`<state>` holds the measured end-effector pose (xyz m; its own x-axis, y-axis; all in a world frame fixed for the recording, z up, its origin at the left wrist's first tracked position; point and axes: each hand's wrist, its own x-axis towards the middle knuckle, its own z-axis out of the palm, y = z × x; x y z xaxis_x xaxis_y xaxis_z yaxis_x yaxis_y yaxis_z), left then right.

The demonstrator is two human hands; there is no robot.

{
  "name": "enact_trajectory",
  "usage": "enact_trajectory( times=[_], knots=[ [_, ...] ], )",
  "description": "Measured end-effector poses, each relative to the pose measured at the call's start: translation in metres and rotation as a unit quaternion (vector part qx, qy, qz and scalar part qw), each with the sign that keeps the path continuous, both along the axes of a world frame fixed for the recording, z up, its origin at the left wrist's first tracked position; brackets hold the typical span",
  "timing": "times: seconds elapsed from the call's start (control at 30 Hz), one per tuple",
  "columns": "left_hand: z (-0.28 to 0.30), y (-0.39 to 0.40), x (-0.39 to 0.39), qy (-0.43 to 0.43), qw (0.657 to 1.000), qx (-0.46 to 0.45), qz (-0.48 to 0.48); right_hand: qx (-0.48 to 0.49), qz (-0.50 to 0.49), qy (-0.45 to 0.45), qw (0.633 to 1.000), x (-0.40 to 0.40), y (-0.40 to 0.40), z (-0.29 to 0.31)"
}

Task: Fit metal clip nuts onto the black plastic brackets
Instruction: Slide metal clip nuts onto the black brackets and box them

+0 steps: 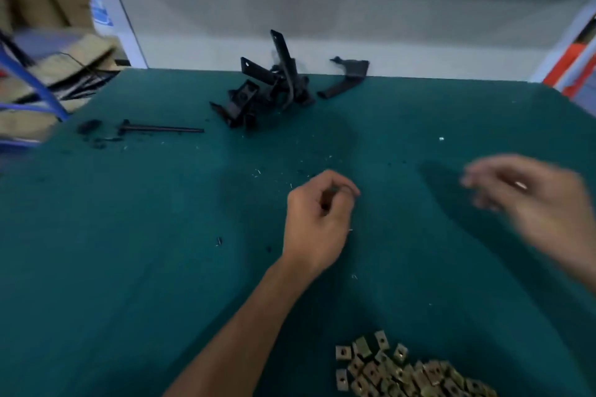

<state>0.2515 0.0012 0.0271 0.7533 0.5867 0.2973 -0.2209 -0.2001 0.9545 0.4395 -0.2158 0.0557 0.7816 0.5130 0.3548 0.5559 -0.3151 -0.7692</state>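
Dozens of brass-coloured clip nuts [409, 371] are heaped at about five o'clock, nearest the viewer, on the green counter [129, 235]. Beyond them, near the centre, the left hand [317, 219] is held over the cloth with its fingers [342, 190] curled together; a small dark sliver is glimpsed inside the curl, but whether a nut is pinched there cannot be told. At three o'clock the right hand [522, 196] is blurred, its fingers seemingly loose and apart, with nothing seen in them. Farther off, at twelve o'clock by the back edge, the black plastic brackets [264, 87] are piled in a tangle, one more bracket [346, 77] lying just to their right. A black rod [161, 129] is seen at ten o'clock among dark crumbs.

No bracket is in hand, so the step is judged to be the fetching of parts. A reach to the far pile is called for next, a bracket being brought close so that a nut can be slid onto its edge.
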Motion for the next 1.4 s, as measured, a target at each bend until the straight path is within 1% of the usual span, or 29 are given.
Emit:
enact_trajectory(
  times=[0.03,0.07,0.1,0.13,0.17,0.2,0.23,0.27,0.3,0.4,0.47,0.5,0.6,0.7,0.8,0.93,1.03,1.1,1.17,1.2,1.23,1.27,1.3,1.33,1.37,1.4],
  knots=[
    [-0.002,-0.005,0.001,0.011,1.000,0.008,-0.020,-0.010,0.006,0.026,1.000,-0.001,0.036,0.010],
    [-0.005,-0.004,0.003,0.023,0.999,0.023,-0.040,-0.044,0.020,0.026,0.998,0.021,0.073,0.006],
    [-0.007,-0.003,0.006,0.036,0.997,0.043,-0.052,-0.067,0.016,0.054,0.996,0.039,0.110,0.002],
    [-0.008,-0.001,0.009,0.050,0.995,0.064,-0.057,-0.092,0.021,0.056,0.994,0.057,0.143,-0.003],
    [-0.009,-0.001,0.011,0.057,0.993,0.087,-0.058,-0.145,0.012,0.034,0.989,0.071,0.173,-0.006],
    [-0.009,-0.001,0.011,0.054,0.991,0.107,-0.053,-0.204,0.005,-0.015,0.979,0.086,0.197,-0.011],
    [-0.010,-0.001,0.010,0.043,0.991,0.118,-0.044,-0.266,0.016,-0.074,0.961,0.098,0.219,-0.010],
    [-0.010,-0.001,0.008,0.035,0.992,0.113,-0.036,-0.315,0.032,-0.124,0.940,0.111,0.241,-0.008],
    [-0.010,0.000,0.007,0.030,0.994,0.099,-0.031,-0.352,0.044,-0.145,0.924,0.122,0.261,-0.006],
    [-0.010,0.004,0.008,0.034,0.996,0.081,-0.024,-0.400,0.049,-0.133,0.905,0.148,0.313,-0.006],
    [-0.011,0.006,0.010,0.034,0.996,0.084,-0.011,-0.445,0.041,-0.118,0.887,0.152,0.330,-0.012],
    [-0.011,0.006,0.010,0.029,0.996,0.081,-0.007,-0.453,0.034,-0.124,0.882,0.153,0.334,-0.016],
    [-0.009,0.006,0.009,0.031,0.997,0.070,-0.001,-0.417,-0.010,-0.185,0.890,0.143,0.326,-0.023],
    [-0.010,0.006,0.011,0.042,0.997,0.061,0.009,-0.398,-0.015,-0.220,0.890,0.125,0.303,-0.020],
    [-0.012,0.006,0.012,0.034,0.999,0.020,0.014,-0.394,0.006,-0.233,0.889,0.093,0.259,-0.018],
    [-0.013,0.007,0.017,0.019,0.998,-0.001,0.058,-0.400,0.048,-0.265,0.876,0.021,0.181,-0.015],
    [-0.013,0.008,0.018,0.018,0.996,-0.002,0.093,-0.392,0.106,-0.245,0.881,-0.043,0.128,-0.006],
    [-0.014,0.009,0.016,0.011,0.994,-0.010,0.110,-0.343,0.143,-0.220,0.902,-0.088,0.096,-0.004],
    [-0.013,0.009,0.014,0.003,0.993,-0.031,0.115,-0.248,0.128,-0.182,0.943,-0.121,0.072,0.000],
    [-0.012,0.009,0.012,0.002,0.993,-0.038,0.115,-0.186,0.096,-0.188,0.960,-0.125,0.063,0.002],
    [-0.011,0.008,0.011,0.005,0.993,-0.041,0.111,-0.131,0.044,-0.209,0.968,-0.120,0.058,0.002],
    [-0.010,0.008,0.010,0.012,0.994,-0.038,0.103,-0.101,-0.017,-0.218,0.971,-0.110,0.054,0.003],
    [-0.010,0.007,0.008,0.019,0.995,-0.030,0.093,-0.107,-0.074,-0.195,0.972,-0.100,0.053,0.005],
    [-0.010,0.007,0.006,0.026,0.996,-0.019,0.084,-0.143,-0.105,-0.133,0.975,-0.089,0.052,0.004],
    [-0.009,0.006,0.005,0.034,0.997,-0.008,0.075,-0.178,-0.100,-0.052,0.978,-0.081,0.052,0.000],
    [-0.009,0.005,0.004,0.043,0.997,0.003,0.066,-0.182,-0.067,0.025,0.981,-0.079,0.052,-0.007]
  ],
)
